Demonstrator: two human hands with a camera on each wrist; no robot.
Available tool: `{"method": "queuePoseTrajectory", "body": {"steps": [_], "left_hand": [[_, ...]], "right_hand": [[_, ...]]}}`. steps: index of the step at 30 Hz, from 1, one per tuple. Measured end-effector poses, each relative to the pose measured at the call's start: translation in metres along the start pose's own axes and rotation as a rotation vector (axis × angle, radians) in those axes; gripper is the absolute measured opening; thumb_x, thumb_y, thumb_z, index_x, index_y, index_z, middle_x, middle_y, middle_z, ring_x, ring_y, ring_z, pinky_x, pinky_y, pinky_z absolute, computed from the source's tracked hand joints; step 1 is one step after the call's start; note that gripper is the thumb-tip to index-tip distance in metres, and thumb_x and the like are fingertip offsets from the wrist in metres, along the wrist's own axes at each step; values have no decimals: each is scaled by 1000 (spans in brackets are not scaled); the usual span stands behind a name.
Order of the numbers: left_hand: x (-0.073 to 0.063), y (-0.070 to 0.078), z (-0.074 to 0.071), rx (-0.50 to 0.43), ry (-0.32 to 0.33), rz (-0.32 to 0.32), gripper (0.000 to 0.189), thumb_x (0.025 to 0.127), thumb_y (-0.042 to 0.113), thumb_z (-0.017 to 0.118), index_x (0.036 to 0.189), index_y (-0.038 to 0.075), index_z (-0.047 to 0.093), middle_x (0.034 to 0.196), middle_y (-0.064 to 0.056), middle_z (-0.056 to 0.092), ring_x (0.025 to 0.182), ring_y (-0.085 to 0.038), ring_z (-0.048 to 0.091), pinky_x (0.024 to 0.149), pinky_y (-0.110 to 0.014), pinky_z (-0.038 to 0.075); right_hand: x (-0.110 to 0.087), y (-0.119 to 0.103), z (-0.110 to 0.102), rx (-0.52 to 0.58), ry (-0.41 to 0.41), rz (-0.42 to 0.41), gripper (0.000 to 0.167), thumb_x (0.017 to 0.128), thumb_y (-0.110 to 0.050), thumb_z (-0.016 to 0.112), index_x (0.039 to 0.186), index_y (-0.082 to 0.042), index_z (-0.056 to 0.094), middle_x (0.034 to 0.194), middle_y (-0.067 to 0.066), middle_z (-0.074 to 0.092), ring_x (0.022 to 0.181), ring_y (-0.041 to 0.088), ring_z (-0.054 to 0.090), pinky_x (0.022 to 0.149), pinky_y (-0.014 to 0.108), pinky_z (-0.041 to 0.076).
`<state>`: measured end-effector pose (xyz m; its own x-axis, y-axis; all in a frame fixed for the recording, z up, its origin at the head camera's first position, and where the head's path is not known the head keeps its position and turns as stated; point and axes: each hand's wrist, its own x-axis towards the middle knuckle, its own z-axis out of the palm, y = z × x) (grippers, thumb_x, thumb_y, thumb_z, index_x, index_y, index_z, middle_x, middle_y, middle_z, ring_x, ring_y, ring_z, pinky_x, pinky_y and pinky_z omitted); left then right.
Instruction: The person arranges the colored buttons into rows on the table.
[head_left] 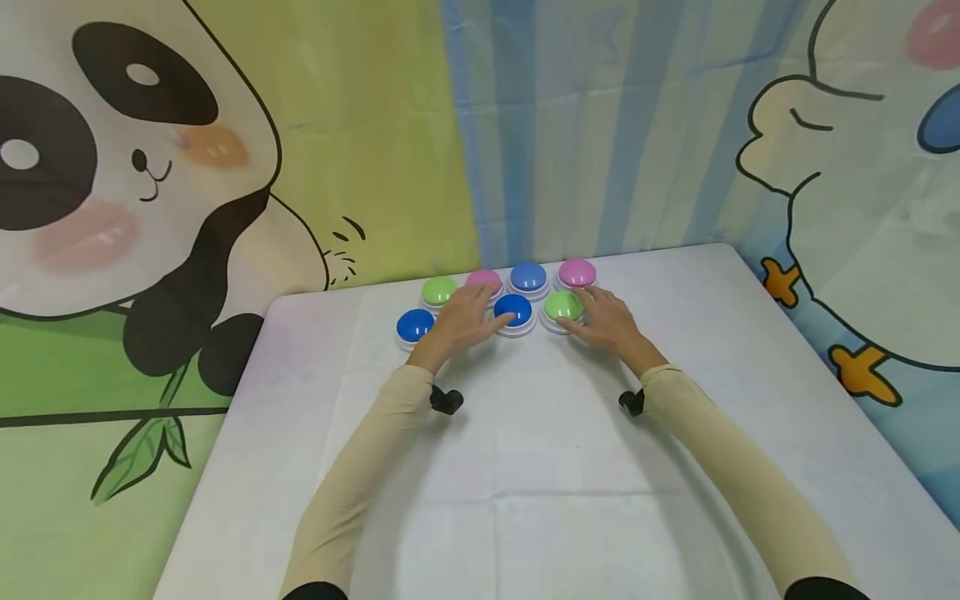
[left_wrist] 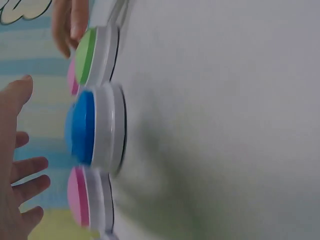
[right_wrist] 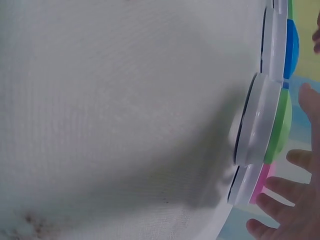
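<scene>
Several round push buttons with domed coloured tops and white bases stand grouped at the table's far edge. My left hand (head_left: 467, 319) hovers over the group with fingers spread, its thumb by the front blue button (head_left: 512, 309) and fingertips near a pink button (head_left: 483, 279). In the left wrist view this hand (left_wrist: 17, 175) is apart from the buttons. My right hand (head_left: 607, 321) is at the right end, thumb by the front green button (head_left: 563, 305), fingers near the far pink button (head_left: 577, 272). The right wrist view shows its fingers (right_wrist: 300, 156) extended, holding nothing.
A blue button (head_left: 416, 324) and a green button (head_left: 438, 290) stand at the left end; another blue button (head_left: 528, 276) is at the back. The white table (head_left: 525, 467) has a fold line. Printed cloth walls (head_left: 375, 125) rise behind and at both sides.
</scene>
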<state>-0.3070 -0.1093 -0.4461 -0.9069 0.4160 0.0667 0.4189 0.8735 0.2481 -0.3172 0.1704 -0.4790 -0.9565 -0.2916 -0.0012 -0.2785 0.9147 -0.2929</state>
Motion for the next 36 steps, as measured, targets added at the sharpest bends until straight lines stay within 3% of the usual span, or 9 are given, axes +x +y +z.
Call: {"method": "queuePoseTrajectory", "body": {"steps": [4, 8, 11, 14, 25, 36], "left_hand": [[27, 26, 16, 82, -23, 106, 69, 92, 60, 51, 148, 20, 39, 149, -7, 45, 138, -26, 41, 117, -44, 33], [47, 45, 30, 129, -16, 229, 67, 90, 52, 62, 144, 17, 45, 143, -7, 51, 133, -25, 47, 116, -40, 35], [56, 53, 38, 125, -33, 256, 69, 87, 50, 67, 143, 16, 45, 139, -7, 54, 130, -24, 49, 115, -39, 36], [61, 58, 44, 77, -71, 234, 70, 87, 49, 67, 144, 14, 43, 139, -9, 54, 129, -24, 50, 113, -38, 38], [71, 66, 48, -168, -116, 227, 66, 86, 33, 72, 140, 11, 42, 136, -11, 52, 128, -22, 49, 112, -34, 39], [59, 66, 37, -192, -89, 276, 67, 86, 29, 74, 142, 10, 43, 137, -11, 52, 127, -24, 48, 111, -36, 40]], "right_hand": [[2, 2, 1, -5, -25, -31, 79, 90, -56, 55, 150, -12, 30, 151, 24, 35, 136, 45, 37, 110, 63, 33], [2, 4, 4, 28, -29, -59, 77, 90, -47, 62, 150, -12, 29, 147, 26, 41, 130, 46, 45, 106, 62, 38], [1, 4, 6, 68, -25, -74, 76, 90, -41, 65, 150, -12, 29, 144, 27, 44, 126, 47, 47, 103, 62, 40], [-1, 4, 7, 104, -16, -100, 77, 89, -40, 67, 149, -10, 29, 141, 30, 46, 125, 48, 49, 101, 63, 42], [-5, 5, 9, 270, 75, -171, 72, 88, -22, 72, 146, -4, 34, 139, 34, 44, 130, 48, 45, 110, 60, 36], [-17, -6, -12, 276, 21, -83, 73, 85, -25, 75, 145, -10, 37, 141, 27, 46, 133, 43, 43, 109, 60, 36]]}}
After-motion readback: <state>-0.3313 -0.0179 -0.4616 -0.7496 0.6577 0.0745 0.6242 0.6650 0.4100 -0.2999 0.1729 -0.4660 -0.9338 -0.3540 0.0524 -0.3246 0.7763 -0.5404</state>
